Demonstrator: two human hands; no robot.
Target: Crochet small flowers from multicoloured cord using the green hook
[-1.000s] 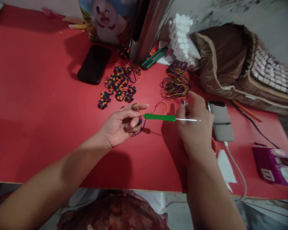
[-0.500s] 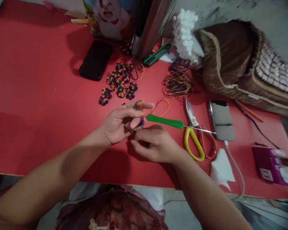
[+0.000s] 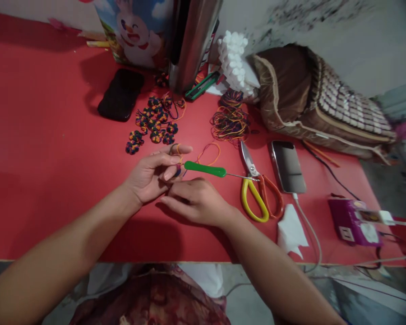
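My left hand (image 3: 152, 174) pinches a small dark crochet piece (image 3: 178, 170) between thumb and fingers, with orange yarn looped over its raised index finger. A crochet hook (image 3: 205, 169) with a green handle reaches right from the piece, its bare metal shaft pointing toward the scissors. Just below the hook, my right hand (image 3: 199, 201) is closed, its fingertips curled against the underside of the left fingers. Whatever the right fingertips grip is hidden. A loose loop of orange and purple yarn (image 3: 219, 155) lies behind the handle.
Several crocheted flowers (image 3: 155, 119) lie beyond my hands, near a black phone (image 3: 121, 95). To the right are tangled yarn (image 3: 230, 119), scissors (image 3: 255, 180), a charging phone (image 3: 287, 167), white paper (image 3: 292, 230) and a purple box (image 3: 352, 223). A brown bag (image 3: 291, 90) stands behind.
The camera view has shifted, so the objects appear further left and more of the right side shows. Both hands keep nearly the same pose around the crochet piece.
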